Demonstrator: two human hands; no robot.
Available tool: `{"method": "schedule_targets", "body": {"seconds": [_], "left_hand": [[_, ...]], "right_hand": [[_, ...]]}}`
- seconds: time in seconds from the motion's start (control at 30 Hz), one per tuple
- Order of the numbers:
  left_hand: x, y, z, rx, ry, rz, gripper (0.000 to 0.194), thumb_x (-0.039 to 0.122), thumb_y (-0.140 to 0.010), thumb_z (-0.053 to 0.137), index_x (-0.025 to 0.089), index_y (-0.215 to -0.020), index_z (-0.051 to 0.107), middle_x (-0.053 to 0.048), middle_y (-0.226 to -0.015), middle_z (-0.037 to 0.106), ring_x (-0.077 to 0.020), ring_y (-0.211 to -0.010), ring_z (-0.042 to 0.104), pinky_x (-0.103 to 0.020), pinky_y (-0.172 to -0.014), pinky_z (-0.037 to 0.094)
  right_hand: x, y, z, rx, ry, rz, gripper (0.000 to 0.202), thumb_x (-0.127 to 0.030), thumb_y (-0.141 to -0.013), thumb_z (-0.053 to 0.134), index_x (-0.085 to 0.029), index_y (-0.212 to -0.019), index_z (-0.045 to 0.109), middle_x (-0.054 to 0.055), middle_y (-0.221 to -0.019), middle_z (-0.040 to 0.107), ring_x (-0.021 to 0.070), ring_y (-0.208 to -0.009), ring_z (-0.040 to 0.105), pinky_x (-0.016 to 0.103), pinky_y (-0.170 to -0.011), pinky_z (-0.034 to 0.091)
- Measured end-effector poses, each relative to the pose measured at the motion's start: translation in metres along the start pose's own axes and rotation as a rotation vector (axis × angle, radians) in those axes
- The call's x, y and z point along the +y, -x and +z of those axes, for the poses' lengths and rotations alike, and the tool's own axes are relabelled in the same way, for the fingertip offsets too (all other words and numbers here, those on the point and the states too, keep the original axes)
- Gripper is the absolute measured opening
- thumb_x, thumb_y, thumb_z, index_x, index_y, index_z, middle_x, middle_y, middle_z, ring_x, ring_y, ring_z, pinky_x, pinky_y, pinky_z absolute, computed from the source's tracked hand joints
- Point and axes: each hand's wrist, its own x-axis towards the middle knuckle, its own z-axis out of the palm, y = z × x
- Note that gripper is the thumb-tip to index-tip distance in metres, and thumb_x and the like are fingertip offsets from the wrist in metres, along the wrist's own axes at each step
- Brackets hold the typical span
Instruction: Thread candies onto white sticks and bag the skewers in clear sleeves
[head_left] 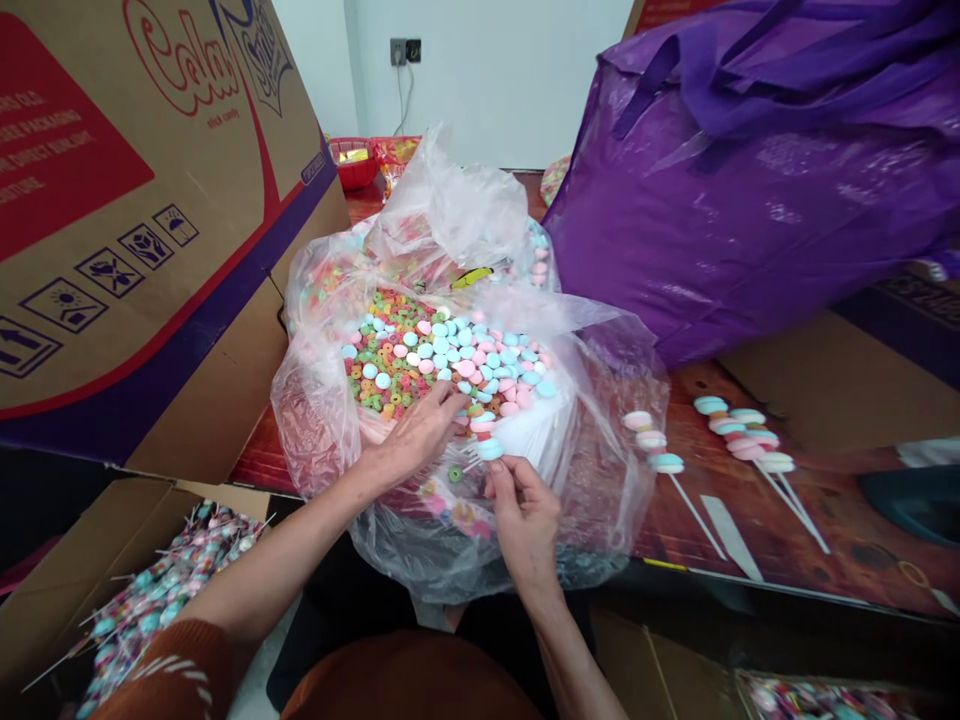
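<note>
My right hand (527, 510) is closed, thumb and finger pinching a candy skewer (489, 449) with pink and blue candies threaded on it. A short bit of its white stick shows at the lower left. My left hand (424, 428) reaches over the candy pile, its fingers pinched together close to the skewer's upper end. What those fingers hold is hidden. Beneath both hands lies an opened clear plastic bag (319, 400). In it are pink and blue button-shaped candies (450, 345) beside small ring-shaped candies (390, 385) in green, red and orange.
Finished-looking candy skewers (750, 440) lie on the wooden table (847, 500) at right, near a white strip (731, 538). A purple bag (735, 200) and a large cardboard box (150, 230) flank the pile. Below left, an open box holds many wrapped candies (180, 570).
</note>
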Motion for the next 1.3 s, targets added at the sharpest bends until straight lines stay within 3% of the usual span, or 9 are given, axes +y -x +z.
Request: {"method": "schedule_targets", "body": {"seconds": [0.13,0.3,0.53,0.9,1.07,1.3], "left_hand": [[-0.008,0.003,-0.004,0.197,0.315,-0.134,0.012,0.026,-0.090,0.055,0.018,-0.096,0.063,-0.003,-0.088,0.058,-0.0167,-0.081,0.055,-0.028,-0.076,0.046],[-0.016,0.007,-0.007,0.360,0.897,-0.326,0.029,0.039,-0.078,0.072,0.016,-0.095,0.065,0.000,-0.080,0.064,-0.0122,-0.067,0.057,-0.025,-0.066,0.047],[-0.011,0.014,-0.004,0.463,1.135,-0.429,0.039,0.035,-0.064,0.086,0.017,-0.097,0.076,-0.003,-0.089,0.076,-0.0147,-0.080,0.065,-0.028,-0.080,0.052],[-0.014,0.021,-0.003,0.443,1.123,-0.476,0.049,0.043,-0.069,0.083,0.019,-0.110,0.077,-0.006,-0.104,0.078,-0.0180,-0.089,0.068,-0.032,-0.087,0.054],[-0.011,0.021,-0.001,0.452,0.985,-0.425,0.045,0.040,-0.074,0.079,0.018,-0.113,0.076,-0.008,-0.117,0.075,-0.0243,-0.108,0.068,-0.039,-0.102,0.050],[-0.009,0.024,0.004,0.436,0.816,-0.379,0.035,0.033,-0.083,0.069,0.018,-0.113,0.076,-0.007,-0.118,0.075,-0.0260,-0.111,0.069,-0.042,-0.104,0.051]], "right_hand": [[-0.001,0.002,0.000,-0.024,0.008,-0.015,0.029,-0.038,-0.095,0.052,-0.019,-0.072,0.056,-0.005,-0.059,0.047,0.0114,-0.056,0.046,0.022,-0.056,0.038],[-0.005,0.005,0.006,-0.107,0.021,-0.025,0.026,-0.036,-0.095,0.052,-0.019,-0.078,0.060,-0.005,-0.059,0.048,0.0107,-0.054,0.047,0.021,-0.054,0.039],[-0.011,0.007,0.017,-0.136,0.057,-0.053,0.025,-0.033,-0.096,0.049,-0.019,-0.079,0.060,-0.005,-0.058,0.048,0.0100,-0.051,0.045,0.021,-0.051,0.038],[-0.014,0.005,0.018,-0.121,0.099,-0.050,0.026,-0.034,-0.096,0.050,-0.019,-0.078,0.061,-0.005,-0.057,0.049,0.0097,-0.049,0.045,0.021,-0.050,0.037],[-0.016,0.003,0.016,-0.138,0.110,-0.067,0.026,-0.034,-0.095,0.049,-0.020,-0.076,0.060,-0.005,-0.056,0.047,0.0099,-0.048,0.044,0.021,-0.048,0.036],[-0.013,0.000,0.018,-0.179,0.160,-0.083,0.027,-0.033,-0.095,0.049,-0.020,-0.074,0.057,-0.006,-0.055,0.043,0.0100,-0.050,0.041,0.022,-0.050,0.034]]}}
